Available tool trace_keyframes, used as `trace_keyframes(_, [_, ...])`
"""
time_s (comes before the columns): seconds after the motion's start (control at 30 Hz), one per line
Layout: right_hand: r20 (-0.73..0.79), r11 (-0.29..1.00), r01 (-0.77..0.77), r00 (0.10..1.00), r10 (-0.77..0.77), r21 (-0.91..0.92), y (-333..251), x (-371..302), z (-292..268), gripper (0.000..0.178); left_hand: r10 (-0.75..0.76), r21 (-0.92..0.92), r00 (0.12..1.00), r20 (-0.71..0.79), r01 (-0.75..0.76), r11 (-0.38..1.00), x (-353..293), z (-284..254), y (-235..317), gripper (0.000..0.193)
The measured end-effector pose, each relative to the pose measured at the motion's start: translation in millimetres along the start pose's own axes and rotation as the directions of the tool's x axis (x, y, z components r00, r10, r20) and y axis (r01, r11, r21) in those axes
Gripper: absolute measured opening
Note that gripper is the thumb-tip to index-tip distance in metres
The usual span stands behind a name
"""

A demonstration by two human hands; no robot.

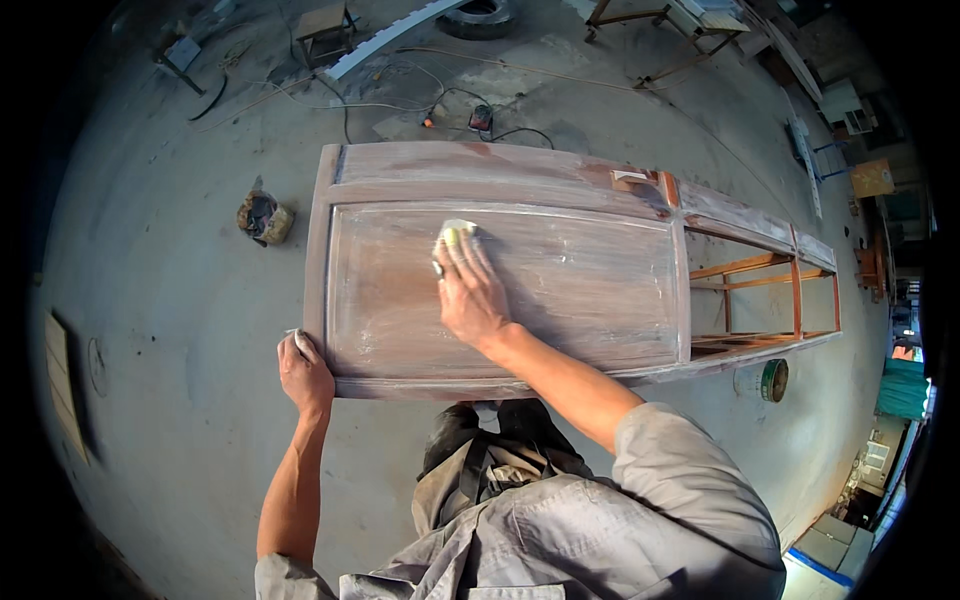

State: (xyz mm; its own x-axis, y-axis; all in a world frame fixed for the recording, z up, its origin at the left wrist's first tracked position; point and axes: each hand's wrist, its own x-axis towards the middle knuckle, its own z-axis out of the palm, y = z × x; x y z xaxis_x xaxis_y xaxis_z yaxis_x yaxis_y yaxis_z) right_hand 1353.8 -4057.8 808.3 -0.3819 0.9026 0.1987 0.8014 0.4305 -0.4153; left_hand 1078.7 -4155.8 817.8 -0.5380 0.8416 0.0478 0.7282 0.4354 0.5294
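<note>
A long wooden cabinet (590, 300) lies in front of me, its recessed panel streaked with whitish dust. My right hand (472, 295) lies nearly flat on that panel, fingers stretched forward. Under its fingertips is a small pale sanding pad (458, 229), mostly covered by the fingers. At the near left corner of the cabinet, my left hand (305, 372) has its fingers curled over the frame edge. Something whitish shows at a left fingertip, too small to name. Brown wood shows through the dust left of my right hand.
To the right, the cabinet continues as an open frame (765, 270). A bucket (266, 218) stands on the floor at left, a green tin (774, 380) below the frame. Cables (500, 130), a tire (476, 18) and a wooden stool (322, 22) lie beyond. A slatted board (66, 385) is far left.
</note>
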Motion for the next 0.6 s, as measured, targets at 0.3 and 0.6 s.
trace_keyframes(0.3, [-0.009, 0.999, -0.005, 1.000, 0.005, -0.047, 59.2, -65.7, -69.4, 0.041, 0.495, 0.045, 0.854, -0.161, -0.494, 0.868, -46.0, -16.7, 77.4, 0.055])
trace_keyframes(0.6, [-0.043, 0.918, 0.247, 0.968, -0.246, 0.311, 77.5, -150.7, -217.4, 0.028, 0.638, -0.510, 0.484, 0.599, -0.384, 0.770, -151.4, 17.0, 250.8, 0.042])
